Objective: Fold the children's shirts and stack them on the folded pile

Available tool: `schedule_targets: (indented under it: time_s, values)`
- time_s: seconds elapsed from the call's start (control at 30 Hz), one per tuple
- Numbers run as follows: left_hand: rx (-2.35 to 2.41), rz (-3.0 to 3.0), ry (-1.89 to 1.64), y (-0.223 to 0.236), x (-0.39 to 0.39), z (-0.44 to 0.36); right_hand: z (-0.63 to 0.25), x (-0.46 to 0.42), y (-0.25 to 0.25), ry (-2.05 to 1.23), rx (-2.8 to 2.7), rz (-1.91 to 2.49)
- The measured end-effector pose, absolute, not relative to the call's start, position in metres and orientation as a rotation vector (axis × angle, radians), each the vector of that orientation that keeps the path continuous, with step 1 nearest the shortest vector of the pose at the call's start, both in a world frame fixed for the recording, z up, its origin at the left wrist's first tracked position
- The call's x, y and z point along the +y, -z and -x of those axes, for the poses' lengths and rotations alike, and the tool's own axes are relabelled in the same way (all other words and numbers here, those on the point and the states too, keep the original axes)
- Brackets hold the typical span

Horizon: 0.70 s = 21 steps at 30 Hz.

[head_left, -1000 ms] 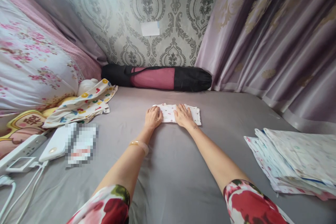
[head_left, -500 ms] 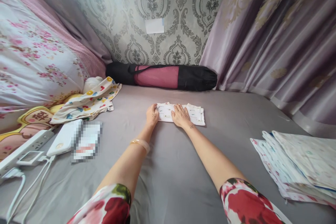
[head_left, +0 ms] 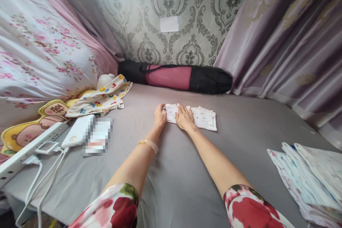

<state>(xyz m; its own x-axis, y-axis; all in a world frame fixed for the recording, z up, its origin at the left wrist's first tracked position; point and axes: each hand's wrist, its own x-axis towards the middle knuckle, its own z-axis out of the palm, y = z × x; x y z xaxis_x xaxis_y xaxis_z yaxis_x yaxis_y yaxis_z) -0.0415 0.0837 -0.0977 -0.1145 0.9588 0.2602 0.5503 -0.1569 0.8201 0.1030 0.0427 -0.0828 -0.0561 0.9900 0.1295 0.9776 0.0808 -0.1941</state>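
A white cloth with a small print [head_left: 205, 118] lies folded into a flat, narrow strip on the grey sheet [head_left: 176, 171]. My left hand [head_left: 160, 115] is at its left end, with the fingers curled round the edge. Across the middle of the cloth rests my right hand [head_left: 185, 118], palm down and fingers stretched out. It covers part of the print.
A black and pink rolled bag [head_left: 171, 77] lies along the wall. On the left are a printed cloth [head_left: 100, 99], a white power bank [head_left: 78, 132], a power strip [head_left: 34, 151] and cables. Several folded cloths [head_left: 307, 181] are stacked at the right.
The view has turned a little to the left, so the surroundings sit further right. Both hands stay on the folded cloth in nearly the same pose.
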Motion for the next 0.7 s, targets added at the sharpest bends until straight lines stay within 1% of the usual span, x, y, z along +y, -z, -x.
schedule_targets:
  time_s: [0.2, 0.33, 0.7]
  values:
    - [1.672, -1.67, -1.187, 0.094, 0.081, 0.041, -0.102, 0.045, 0.075, -0.146, -2.156, 2.035]
    - [1.654, -1.662, -1.213, 0.095, 0.081, 0.041, -0.091, 0.049, 0.07, -0.148, -2.18, 1.989]
    - [1.63, -1.681, -1.236, 0.1, 0.085, 0.042, -0.08, 0.052, 0.081, -0.115, -2.201, 1.909]
